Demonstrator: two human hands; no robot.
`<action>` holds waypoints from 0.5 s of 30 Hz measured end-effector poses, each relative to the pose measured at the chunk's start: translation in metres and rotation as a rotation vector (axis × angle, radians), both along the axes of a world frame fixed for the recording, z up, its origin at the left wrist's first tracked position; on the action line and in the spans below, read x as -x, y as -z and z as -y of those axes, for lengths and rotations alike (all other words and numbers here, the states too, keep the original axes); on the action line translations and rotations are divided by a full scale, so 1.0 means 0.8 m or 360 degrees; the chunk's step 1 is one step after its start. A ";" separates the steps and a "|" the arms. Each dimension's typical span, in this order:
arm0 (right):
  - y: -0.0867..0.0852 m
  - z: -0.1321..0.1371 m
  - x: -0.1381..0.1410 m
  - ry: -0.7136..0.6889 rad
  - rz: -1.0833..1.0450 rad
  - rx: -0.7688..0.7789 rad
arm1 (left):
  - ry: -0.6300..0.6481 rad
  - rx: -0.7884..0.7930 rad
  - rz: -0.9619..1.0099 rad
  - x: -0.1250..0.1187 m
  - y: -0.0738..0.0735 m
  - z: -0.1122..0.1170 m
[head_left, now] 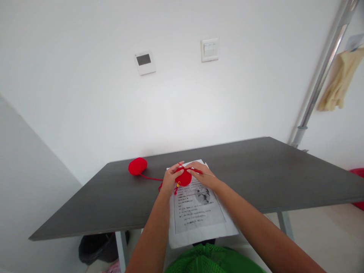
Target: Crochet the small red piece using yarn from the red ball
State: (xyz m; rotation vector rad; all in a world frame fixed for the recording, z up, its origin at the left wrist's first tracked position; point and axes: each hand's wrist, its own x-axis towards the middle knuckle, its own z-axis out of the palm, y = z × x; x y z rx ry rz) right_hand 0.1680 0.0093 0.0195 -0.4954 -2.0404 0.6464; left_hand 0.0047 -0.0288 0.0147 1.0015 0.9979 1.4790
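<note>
Over paper point(206, 230), hands point(170, 178) gripping red yarnwork point(184, 179), plus probable hook point(198, 171)

Bright wall point(176, 100), soft light (edges look stretched).

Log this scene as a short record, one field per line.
Left hand: holds red yarn piece
Right hand: holds slim red-handled tool at the piece
Marker: yellow, by the piece's lower left
Yarn ball: red, on dark table, strand running toward left hand
Printed sheet: below the hands, overhanging the table's near edge
Wall: switch plate, small display panel
</note>
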 end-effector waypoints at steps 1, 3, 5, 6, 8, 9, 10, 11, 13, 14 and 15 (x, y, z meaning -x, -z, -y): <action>0.001 0.000 0.001 0.0007 -0.0003 -0.0042 | -0.0024 0.0004 0.0009 -0.001 0.000 0.000; 0.003 0.001 0.002 0.0002 -0.0016 -0.0111 | -0.0103 0.0010 0.0009 -0.001 0.000 -0.002; 0.004 0.002 0.003 -0.0012 -0.0019 -0.0161 | -0.0182 0.0003 0.0001 -0.001 0.001 -0.004; 0.004 0.002 0.004 -0.0019 -0.0016 -0.0183 | -0.0212 -0.0009 -0.0002 0.000 0.002 -0.005; 0.004 0.003 0.005 -0.0024 -0.0006 -0.0214 | -0.0266 -0.0045 0.0001 0.001 0.003 -0.007; 0.004 0.003 0.005 -0.0018 -0.0006 -0.0224 | -0.0290 -0.0062 0.0011 0.002 0.004 -0.008; 0.003 0.003 0.005 -0.0010 -0.0008 -0.0231 | -0.0315 -0.0074 0.0026 0.002 0.004 -0.008; 0.003 0.004 0.005 0.0001 -0.0014 -0.0234 | -0.0337 -0.0080 0.0043 0.003 0.004 -0.009; 0.003 0.004 0.004 0.0020 -0.0031 -0.0237 | -0.0365 -0.0074 0.0082 0.003 0.003 -0.008; 0.003 0.004 0.004 0.0026 -0.0039 -0.0239 | -0.0371 -0.0068 0.0098 0.003 0.002 -0.008; 0.003 0.004 0.004 0.0030 -0.0042 -0.0240 | -0.0373 -0.0063 0.0111 0.003 0.001 -0.008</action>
